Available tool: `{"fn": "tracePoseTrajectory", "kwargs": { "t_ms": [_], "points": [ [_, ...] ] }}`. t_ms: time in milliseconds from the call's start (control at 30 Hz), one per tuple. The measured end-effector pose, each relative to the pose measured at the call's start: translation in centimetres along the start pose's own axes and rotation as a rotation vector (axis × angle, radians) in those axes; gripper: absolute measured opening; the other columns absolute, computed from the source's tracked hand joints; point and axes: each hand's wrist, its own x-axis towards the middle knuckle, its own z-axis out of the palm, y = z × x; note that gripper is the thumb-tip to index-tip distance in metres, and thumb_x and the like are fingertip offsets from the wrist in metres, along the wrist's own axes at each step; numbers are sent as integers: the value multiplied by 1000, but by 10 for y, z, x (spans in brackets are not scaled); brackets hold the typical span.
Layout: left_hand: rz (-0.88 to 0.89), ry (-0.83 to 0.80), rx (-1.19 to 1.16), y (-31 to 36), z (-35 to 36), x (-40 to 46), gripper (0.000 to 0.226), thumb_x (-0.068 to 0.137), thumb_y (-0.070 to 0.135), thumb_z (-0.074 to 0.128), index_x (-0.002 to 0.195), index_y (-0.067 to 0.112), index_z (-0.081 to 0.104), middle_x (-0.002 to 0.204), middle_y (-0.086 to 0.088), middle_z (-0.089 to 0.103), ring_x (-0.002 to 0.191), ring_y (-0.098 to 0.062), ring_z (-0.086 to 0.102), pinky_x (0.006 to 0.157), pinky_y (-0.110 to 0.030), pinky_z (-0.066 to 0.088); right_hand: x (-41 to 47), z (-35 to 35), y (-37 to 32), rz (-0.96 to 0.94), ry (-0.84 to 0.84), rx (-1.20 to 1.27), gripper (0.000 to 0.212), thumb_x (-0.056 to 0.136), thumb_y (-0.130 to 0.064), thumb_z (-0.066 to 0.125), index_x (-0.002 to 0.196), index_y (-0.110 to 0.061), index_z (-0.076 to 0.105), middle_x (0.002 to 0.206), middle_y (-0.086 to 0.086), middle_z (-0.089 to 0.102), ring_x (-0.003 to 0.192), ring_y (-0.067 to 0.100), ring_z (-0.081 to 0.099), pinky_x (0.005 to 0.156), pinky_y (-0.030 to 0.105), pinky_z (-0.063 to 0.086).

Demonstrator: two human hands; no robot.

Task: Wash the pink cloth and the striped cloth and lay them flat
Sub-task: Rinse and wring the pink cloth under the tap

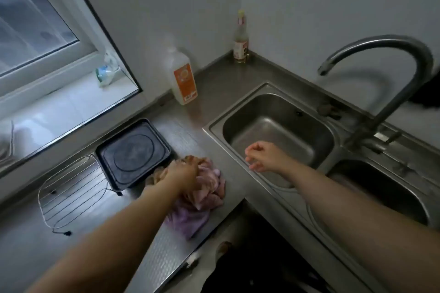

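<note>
At lower centre of the frame the left hand clutches the bunched pink cloth on the worktop, seemingly to carry it right, while the right hand, loosely curled and empty, hovers over the sink; the striped cloth cannot be told apart.

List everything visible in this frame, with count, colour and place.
cloths: bunched pile, pink and purplish, counter edge, left of sink
sink basins: two, steel, right
tap: one, grey, behind the basins
tray: one, black, left of the cloths
wire rack: one, silver, left of tray
detergent bottle: one, white with orange label, by wall
slim bottle: one, clear, corner
left hand: on the cloths
right hand: over near basin, fingers curled, holding nothing
</note>
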Motion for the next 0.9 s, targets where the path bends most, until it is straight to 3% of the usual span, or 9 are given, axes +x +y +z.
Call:
{"fn": "tracePoseTrajectory", "kwargs": {
  "t_ms": [100,167,233,333,400,533,633,800,900],
  "points": [
    [134,-178,48,3,7,-11,75,91,57,46,153,20,21,158,-8,18,145,-30,16,115,-37,16,9,9,9,48,50,20,2,92,-16,56,91,-16,57,88,5,64,60,12,61,59,24,47],
    [117,-86,63,-10,23,4,96,68,81,25,150,31,27,160,-3,17,144,-29,19,115,-43,20,14,14,14,93,67,86,2,93,-15,56,91,-15,56,87,5,64,58,12,60,56,22,46],
    [106,-34,13,-28,31,22,98,51,74,14,138,41,42,153,6,31,136,-24,33,110,-41,29,16,16,19,121,91,151,7,94,-15,56,100,-11,56,87,6,64,61,14,60,57,22,47],
    [127,-22,-199,-32,9,39,44,68,57,36,101,35,53,117,3,57,113,-26,53,93,-38,43,18,14,30,133,133,218,9,94,-15,57,102,-10,56,87,5,65,64,15,61,61,26,48],
    [166,52,-406,-24,-7,50,9,86,35,51,84,28,45,89,2,57,92,-25,57,79,-34,45,17,12,33,98,123,224,8,94,-13,57,102,-12,57,88,3,64,66,13,60,61,23,47],
    [233,128,-852,10,-53,61,9,97,22,51,95,13,51,85,-1,57,77,-15,57,68,-35,51,13,2,26,-82,64,193,32,89,-7,63,119,-9,54,99,-4,61,86,4,58,73,13,48],
    [314,69,-1089,41,-87,71,7,100,20,48,95,15,49,89,-7,57,76,-14,60,60,-24,51,16,-19,16,-153,127,190,44,83,-12,72,122,-10,52,112,2,64,102,12,63,89,25,52],
    [437,-15,-1356,90,-116,99,19,93,31,56,104,15,57,99,-8,63,90,-22,60,74,-31,51,13,-85,0,-243,231,82,6,89,-20,65,93,-21,61,83,-5,64,77,7,62,64,17,49],
    [630,-206,-1405,122,-127,113,33,92,20,57,120,4,56,113,-17,62,108,-31,61,94,-43,53,15,-124,-2,-290,303,50,5,89,-18,65,92,-20,60,83,-4,64,78,9,62,68,20,51]
  ]
}}
